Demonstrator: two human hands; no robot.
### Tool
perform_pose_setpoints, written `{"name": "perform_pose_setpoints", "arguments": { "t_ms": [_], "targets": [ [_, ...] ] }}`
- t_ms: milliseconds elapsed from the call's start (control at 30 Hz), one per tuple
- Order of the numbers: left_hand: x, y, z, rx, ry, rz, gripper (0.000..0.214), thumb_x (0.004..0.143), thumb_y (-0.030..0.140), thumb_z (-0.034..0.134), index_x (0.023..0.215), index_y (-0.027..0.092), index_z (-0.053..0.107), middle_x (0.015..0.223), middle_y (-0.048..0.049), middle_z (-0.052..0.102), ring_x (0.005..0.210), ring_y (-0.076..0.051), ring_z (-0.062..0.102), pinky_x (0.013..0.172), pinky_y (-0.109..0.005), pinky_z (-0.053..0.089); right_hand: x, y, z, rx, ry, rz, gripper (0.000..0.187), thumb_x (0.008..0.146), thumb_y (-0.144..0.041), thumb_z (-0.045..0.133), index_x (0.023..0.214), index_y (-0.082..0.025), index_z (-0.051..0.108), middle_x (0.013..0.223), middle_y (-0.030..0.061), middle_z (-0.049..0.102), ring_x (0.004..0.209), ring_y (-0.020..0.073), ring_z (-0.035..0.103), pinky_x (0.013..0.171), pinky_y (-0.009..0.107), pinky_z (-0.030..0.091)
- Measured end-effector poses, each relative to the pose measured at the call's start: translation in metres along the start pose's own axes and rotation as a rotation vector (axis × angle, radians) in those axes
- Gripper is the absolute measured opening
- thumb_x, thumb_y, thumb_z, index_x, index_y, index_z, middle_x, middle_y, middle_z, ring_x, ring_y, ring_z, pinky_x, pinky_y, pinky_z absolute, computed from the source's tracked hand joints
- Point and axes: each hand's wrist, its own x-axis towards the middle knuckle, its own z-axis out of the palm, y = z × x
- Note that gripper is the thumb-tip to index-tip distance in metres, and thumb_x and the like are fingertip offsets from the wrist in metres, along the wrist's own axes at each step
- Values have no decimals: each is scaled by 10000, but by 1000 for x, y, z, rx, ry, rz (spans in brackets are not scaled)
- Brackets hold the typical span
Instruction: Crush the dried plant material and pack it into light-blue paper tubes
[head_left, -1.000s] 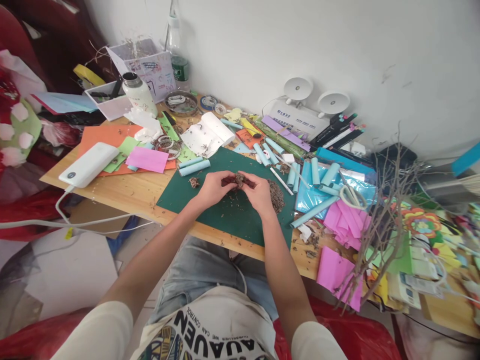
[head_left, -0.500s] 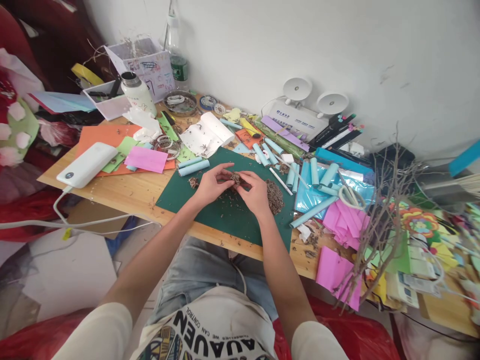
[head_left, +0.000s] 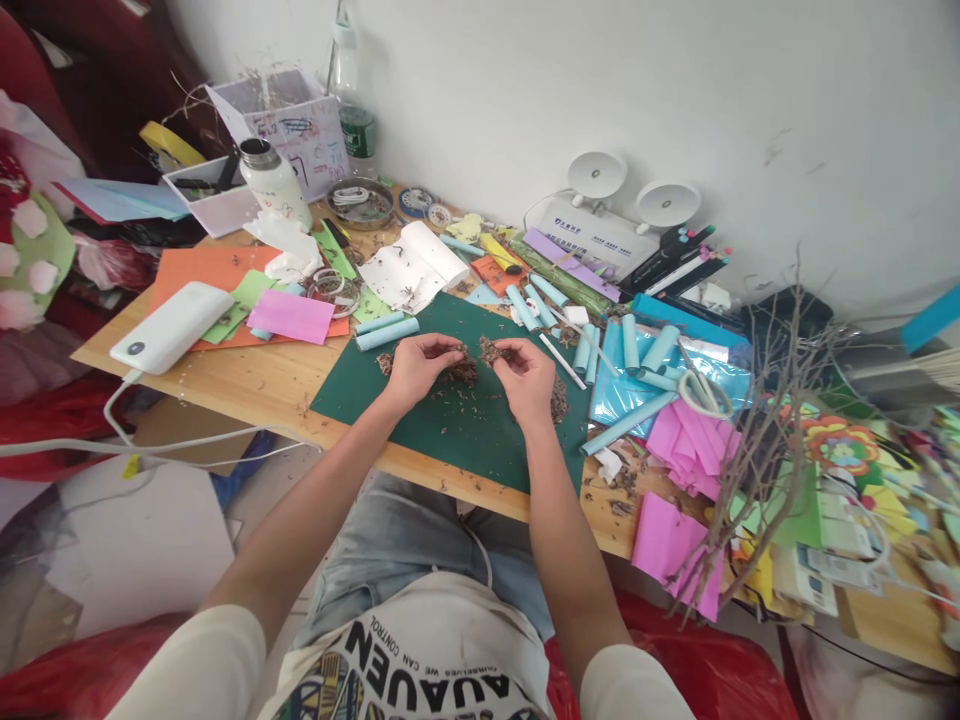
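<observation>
Both my hands hover over a dark green cutting mat (head_left: 390, 400) on a wooden desk. My left hand (head_left: 416, 366) is curled around a clump of dry brown plant bits (head_left: 461, 373). My right hand (head_left: 528, 375) pinches a smaller brown clump (head_left: 491, 351) between its fingertips. The two clumps are apart, with a small gap between them. Brown crumbs (head_left: 480, 412) lie scattered on the mat under the hands. A heap of the same dry stuff (head_left: 559, 397) sits just right of my right hand, partly hidden by it.
Light blue paper rolls (head_left: 634, 350), pink paper sheets (head_left: 690, 440) and bare twigs (head_left: 757, 450) crowd the right side. A white power bank (head_left: 171, 326) with cable, orange and pink papers (head_left: 291, 316), a white bottle (head_left: 274, 185) and a box (head_left: 292, 125) stand at left.
My hands held one brown clump together; now they have drawn apart, each with a piece. More crumbs lie on the mat.
</observation>
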Motion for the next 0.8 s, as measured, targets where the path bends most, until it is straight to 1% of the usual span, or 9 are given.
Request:
{"name": "perform_pose_setpoints", "arguments": {
  "t_ms": [67,167,233,300,367,500,567,667,800],
  "targets": [
    [1,0,-1,-25,-17,-10,366,676,356,821,956,126,774,924,-102,786,860,-242,726,821,-373,586,1,-1,0,22,-54,-23,211,797,-242,624,975,-201,730,1069,77,734,985,210,700,862,349,593],
    [4,6,-1,-17,-108,0,429,720,329,778,1092,117,754,1038,-120,781,970,-270,721,903,-400,570,0,-4,3,-2,-151,-91,278,815,-213,612,1047,-238,762,1214,70,696,1118,214,668,917,350,581],
    [5,13,0,30,-171,9,495,764,314,743,1218,119,706,1063,-121,777,1001,-271,715,922,-401,561,-1,-4,4,-68,-180,-131,340,816,-164,578,1083,-257,767,1198,56,706,1112,205,670,941,353,572],
    [6,20,1,74,-209,22,524,808,328,711,1289,126,664,1050,-121,778,990,-262,717,910,-392,561,-2,-3,5,-146,-149,-164,363,827,-145,559,1098,-268,767,1157,47,725,1071,198,683,947,356,570],
    [6,23,3,70,-238,39,507,816,367,718,1261,128,677,1056,-124,775,979,-256,717,885,-375,566,-3,-1,6,-205,-83,-200,326,850,-165,567,1083,-266,771,1124,50,736,1037,199,691,946,360,569],
    [6,17,6,15,-219,21,486,699,423,826,1071,120,751,975,-119,779,893,-252,723,802,-353,582,-6,-2,9,-241,-35,-216,246,843,-199,604,1019,-241,771,1054,61,748,973,206,699,896,355,580],
    [7,14,6,17,-193,8,445,679,425,834,997,121,770,916,-108,780,842,-242,721,775,-353,583,-7,-3,11,-213,-31,-147,204,817,-222,636,975,-222,765,1000,62,759,894,206,705,818,341,593],
    [9,14,2,61,-175,35,361,707,382,802,968,134,776,906,-97,779,821,-231,717,770,-351,582,-6,-4,10,-144,-17,-23,167,800,-284,672,914,-196,758,920,60,769,795,201,703,742,325,589],
    [7,18,-6,258,-76,99,270,780,320,726,991,156,769,907,-84,776,821,-228,713,793,-359,579,-2,-3,3,-132,-6,38,208,814,-332,683,939,-186,763,918,64,776,786,208,703,741,337,585]
  ]
}}
